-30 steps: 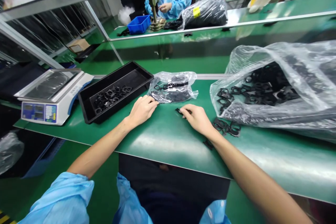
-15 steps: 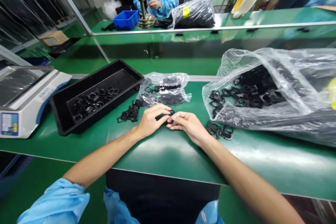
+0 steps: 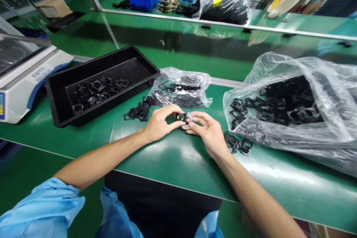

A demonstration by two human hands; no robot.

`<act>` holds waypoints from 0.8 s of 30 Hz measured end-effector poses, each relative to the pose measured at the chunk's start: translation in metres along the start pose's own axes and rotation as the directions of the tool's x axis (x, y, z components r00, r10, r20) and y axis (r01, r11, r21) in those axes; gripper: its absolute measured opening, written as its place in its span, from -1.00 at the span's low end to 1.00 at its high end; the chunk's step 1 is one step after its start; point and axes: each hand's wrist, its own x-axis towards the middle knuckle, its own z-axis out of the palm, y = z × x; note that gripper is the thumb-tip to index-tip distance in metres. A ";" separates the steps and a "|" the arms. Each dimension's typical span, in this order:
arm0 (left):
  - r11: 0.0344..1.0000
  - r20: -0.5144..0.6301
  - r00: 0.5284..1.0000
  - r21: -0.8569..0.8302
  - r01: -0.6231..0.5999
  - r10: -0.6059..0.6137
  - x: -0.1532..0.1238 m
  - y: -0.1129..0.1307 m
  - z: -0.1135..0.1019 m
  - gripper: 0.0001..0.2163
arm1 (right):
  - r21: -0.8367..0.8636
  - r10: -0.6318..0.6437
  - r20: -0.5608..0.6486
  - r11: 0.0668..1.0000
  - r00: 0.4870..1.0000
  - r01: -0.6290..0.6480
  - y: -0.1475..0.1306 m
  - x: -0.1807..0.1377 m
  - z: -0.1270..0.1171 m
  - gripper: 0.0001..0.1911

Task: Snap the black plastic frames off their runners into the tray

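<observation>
Right now my left hand (image 3: 158,122) is curled narrow, its thumb and forefinger pinching a small black frame (image 3: 180,117) that sits between my hands, above the middle of the tabletop (image 3: 178,163). My right hand (image 3: 208,131) is also drawn in, its fingertips (image 3: 199,118) reaching the frame's other side, though I can't tell whether they grip it. The frame looks light, thin and fairly stiff, so I'd hold it by its outer rim and keep the opening free; it's small enough to slip. A clump of frames (image 3: 139,111) lies just beside my left hand, below the small bag (image 3: 178,98). More sit in the black tray (image 3: 89,60) towards the left, and in the big bag (image 3: 267,72) to the right. A few loose ones (image 3: 238,144) lie near my right hand.
</observation>
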 end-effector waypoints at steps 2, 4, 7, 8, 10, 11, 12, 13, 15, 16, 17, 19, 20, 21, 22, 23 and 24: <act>1.000 0.016 1.000 -0.006 -0.004 0.004 -0.001 0.001 0.000 -0.81 | -0.003 -0.004 0.008 1.000 1.000 0.004 0.002 -0.001 0.000 -0.50; 0.999 0.040 0.999 -0.007 -0.033 0.034 -0.001 0.001 0.000 -0.83 | -0.016 -0.009 0.018 1.000 1.000 0.009 0.004 0.000 -0.001 -0.53; 0.998 0.057 0.996 -0.002 -0.065 0.065 -0.001 0.001 0.001 -0.85 | -0.060 -0.028 0.033 0.998 0.999 0.030 0.006 0.001 -0.002 -0.62; 0.998 0.056 0.996 0.001 -0.070 0.070 -0.001 0.001 0.001 -0.85 | -0.081 -0.044 0.030 0.996 0.999 0.046 0.006 0.002 -0.003 -0.64; 0.997 0.048 0.996 0.007 -0.072 0.072 -0.001 0.002 0.000 -0.84 | -0.126 -0.092 0.006 0.988 0.996 0.092 0.005 0.003 -0.005 -0.66; 0.997 0.044 0.997 0.010 -0.071 0.070 -0.001 0.003 0.000 -0.83 | -0.147 -0.116 -0.010 0.983 0.993 0.113 0.004 0.003 -0.005 -0.67; 0.998 0.041 0.997 0.011 -0.069 0.068 -0.001 0.003 0.000 -0.83 | -0.162 -0.138 -0.027 0.978 0.990 0.132 0.003 0.003 -0.006 -0.67; 0.998 0.038 0.997 0.010 -0.066 0.065 -0.002 0.004 0.000 -0.82 | -0.165 -0.150 -0.042 0.976 0.988 0.141 0.002 0.003 -0.006 -0.68; 0.998 0.030 0.998 0.000 -0.055 0.055 -0.002 0.006 0.001 -0.82 | -0.120 -0.137 -0.066 0.984 0.988 0.129 0.000 0.003 -0.006 -0.71; 0.999 0.026 0.998 -0.008 -0.049 0.049 -0.003 0.007 0.001 -0.82 | -0.074 -0.112 -0.071 0.992 0.991 0.106 -0.001 0.003 -0.006 -0.72; 0.999 0.022 0.999 -0.018 -0.042 0.042 -0.003 0.007 0.002 -0.82 | -0.022 -0.074 -0.067 0.997 0.995 0.072 -0.002 0.002 -0.006 -0.71; 0.999 0.012 0.999 -0.043 -0.031 0.031 -0.004 0.007 0.003 -0.83 | 0.065 0.015 -0.037 0.998 0.999 -0.012 -0.003 0.002 -0.004 -0.69; 0.998 0.008 1.000 -0.053 -0.028 0.029 -0.004 0.007 0.004 -0.83 | 0.088 0.051 -0.018 0.995 0.999 -0.049 -0.004 0.001 -0.003 -0.68; 0.998 0.005 1.000 -0.058 -0.027 0.028 -0.005 0.006 0.004 -0.83 | 0.096 0.078 0.001 0.992 0.997 -0.078 -0.004 0.001 -0.003 -0.66; 0.998 0.002 1.000 -0.058 -0.028 0.028 -0.005 0.005 0.004 -0.83 | 0.093 0.092 0.015 0.991 0.996 -0.093 -0.005 0.001 -0.002 -0.65; 0.998 0.000 0.999 -0.052 -0.033 0.033 -0.005 0.005 0.004 -0.84 | 0.084 0.096 0.025 0.992 0.995 -0.098 -0.006 0.001 -0.002 -0.64; 0.998 -0.003 0.999 -0.040 -0.041 0.040 -0.005 0.005 0.004 -0.84 | 0.071 0.089 0.029 0.993 0.996 -0.090 -0.006 0.000 -0.002 -0.64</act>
